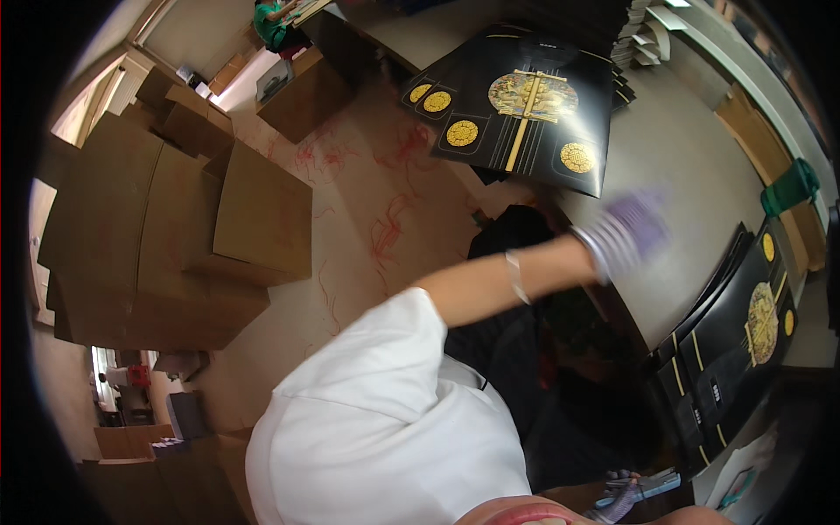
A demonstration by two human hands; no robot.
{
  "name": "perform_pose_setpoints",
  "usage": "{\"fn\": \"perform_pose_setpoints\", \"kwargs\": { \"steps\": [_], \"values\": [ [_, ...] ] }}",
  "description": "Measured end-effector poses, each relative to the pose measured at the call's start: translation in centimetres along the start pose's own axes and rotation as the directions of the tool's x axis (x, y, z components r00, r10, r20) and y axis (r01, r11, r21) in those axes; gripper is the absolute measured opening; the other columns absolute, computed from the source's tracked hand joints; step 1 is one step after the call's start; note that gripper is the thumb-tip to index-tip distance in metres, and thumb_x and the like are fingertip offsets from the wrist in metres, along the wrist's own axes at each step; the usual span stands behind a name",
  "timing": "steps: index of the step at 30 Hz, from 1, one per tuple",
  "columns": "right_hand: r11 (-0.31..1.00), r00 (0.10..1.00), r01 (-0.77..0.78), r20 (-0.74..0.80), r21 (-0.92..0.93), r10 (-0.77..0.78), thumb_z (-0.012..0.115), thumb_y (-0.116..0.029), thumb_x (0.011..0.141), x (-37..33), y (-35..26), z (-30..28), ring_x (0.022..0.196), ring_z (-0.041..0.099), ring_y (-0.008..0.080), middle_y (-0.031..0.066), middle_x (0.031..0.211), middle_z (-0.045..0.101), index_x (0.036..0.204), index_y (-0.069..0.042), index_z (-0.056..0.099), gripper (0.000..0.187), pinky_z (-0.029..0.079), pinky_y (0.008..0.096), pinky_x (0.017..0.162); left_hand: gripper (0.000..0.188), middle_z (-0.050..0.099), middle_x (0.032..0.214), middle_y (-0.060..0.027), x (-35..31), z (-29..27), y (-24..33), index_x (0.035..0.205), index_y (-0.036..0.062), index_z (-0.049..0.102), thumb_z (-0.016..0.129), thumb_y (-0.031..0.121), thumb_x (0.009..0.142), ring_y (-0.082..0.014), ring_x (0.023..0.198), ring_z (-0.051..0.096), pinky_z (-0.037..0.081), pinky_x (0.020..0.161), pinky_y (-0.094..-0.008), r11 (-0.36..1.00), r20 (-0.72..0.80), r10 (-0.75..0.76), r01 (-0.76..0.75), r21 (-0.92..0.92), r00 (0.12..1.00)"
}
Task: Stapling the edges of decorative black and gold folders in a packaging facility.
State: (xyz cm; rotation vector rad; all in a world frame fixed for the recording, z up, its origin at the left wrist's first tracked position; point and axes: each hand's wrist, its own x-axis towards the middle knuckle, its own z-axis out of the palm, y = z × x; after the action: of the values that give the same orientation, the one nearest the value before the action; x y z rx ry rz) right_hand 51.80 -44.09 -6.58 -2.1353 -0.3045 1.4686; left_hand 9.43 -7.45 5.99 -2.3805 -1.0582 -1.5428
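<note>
My left hand (632, 226), in a lavender knitted glove with a striped cuff, reaches over the pale tabletop (678, 166). Motion smears its fingers, so their pose cannot be told. Just beyond it lies a stack of flat black printed cardboard sheets (560, 131) with gold medallions and a colourful round design. More black printed sheets (717, 350) lie in a pile to the right. At the lower edge, my right hand (618, 506), gloved too, shows only in part. Its fingers look bent against a light blue thing (661, 484) whose kind I cannot make out.
Large brown cardboard boxes (131, 236) stand on the left. Red strands (387, 229) litter the floor (350, 210). A green container (790, 187) sits at the table's right side. Farther off, a person in green (273, 24) is at another table.
</note>
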Motion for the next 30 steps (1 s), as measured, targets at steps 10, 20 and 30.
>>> {"fn": "perform_pose_setpoints", "kwargs": {
  "steps": [10, 20, 30],
  "values": [
    [0.664, 0.846, 0.492, -0.126, 0.563, -0.519, 0.063, -0.016, 0.084, -7.8, -7.5, 6.0, 0.083, 0.053, 0.0153, 0.0075, 0.092, 0.053, 0.109, -0.005, 0.047, 0.031, 0.048, 0.0297, 0.074, 0.082, 0.045, 0.126, -0.0208, -9.9, -25.9, -14.7, 0.123, -0.0004, 0.047, 0.072, 0.052, 0.065, -0.033, 0.111, 0.05, 0.04, 0.095, -0.0399, 0.025, -0.282, -0.916, 0.745, 0.666, 0.284],
    [0.666, 0.827, 0.451, 0.001, 0.594, -0.562, 0.06, -0.013, 0.086, -10.5, -8.8, 8.3, 0.084, 0.052, 0.0135, 0.0076, 0.095, 0.053, 0.113, -0.003, 0.047, 0.032, 0.044, 0.026, 0.077, 0.072, 0.06, 0.107, -0.0221, -7.2, -27.5, -15.4, 0.105, -0.0028, 0.056, 0.079, 0.047, 0.06, -0.0318, 0.102, 0.058, 0.046, 0.089, -0.0365, 0.065, -0.207, -0.951, 0.806, 0.588, 0.228],
    [0.694, 0.774, 0.503, 0.088, 0.516, -0.627, 0.061, -0.017, 0.084, -9.3, -7.2, 10.0, 0.089, 0.049, 0.0168, 0.0079, 0.096, 0.049, 0.113, -0.002, 0.047, 0.035, 0.043, 0.033, 0.077, 0.061, 0.065, 0.086, -0.0198, -11.4, -25.6, -16.9, 0.098, -0.0045, 0.062, 0.069, 0.05, 0.071, -0.0307, 0.078, 0.064, 0.051, 0.069, -0.0379, 0.206, -0.015, -0.968, 0.823, 0.529, 0.252]
  ]
}}
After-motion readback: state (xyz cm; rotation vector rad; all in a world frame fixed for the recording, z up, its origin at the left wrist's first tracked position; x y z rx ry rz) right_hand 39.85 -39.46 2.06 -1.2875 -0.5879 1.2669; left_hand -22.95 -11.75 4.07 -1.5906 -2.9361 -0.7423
